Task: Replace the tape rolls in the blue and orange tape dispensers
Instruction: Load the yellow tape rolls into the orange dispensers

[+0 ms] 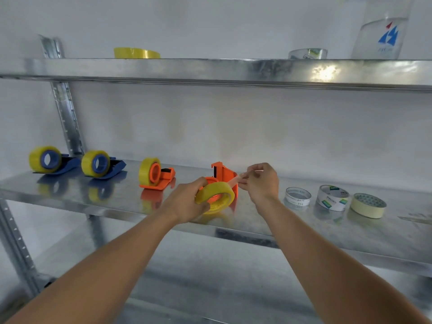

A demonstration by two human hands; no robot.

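Note:
On the middle metal shelf stand two blue dispensers and an orange dispenser, each loaded with a yellow tape roll. A second orange dispenser lies tipped in the middle. My left hand grips the yellow tape roll that sits on this dispenser's hub. My right hand pinches the loose end of the tape, pulled out to the right of the roll beside the dispenser's blade end.
To the right on the same shelf lie two empty white cores and a beige masking tape roll. The upper shelf carries a yellow roll, a clear roll and a clear bottle.

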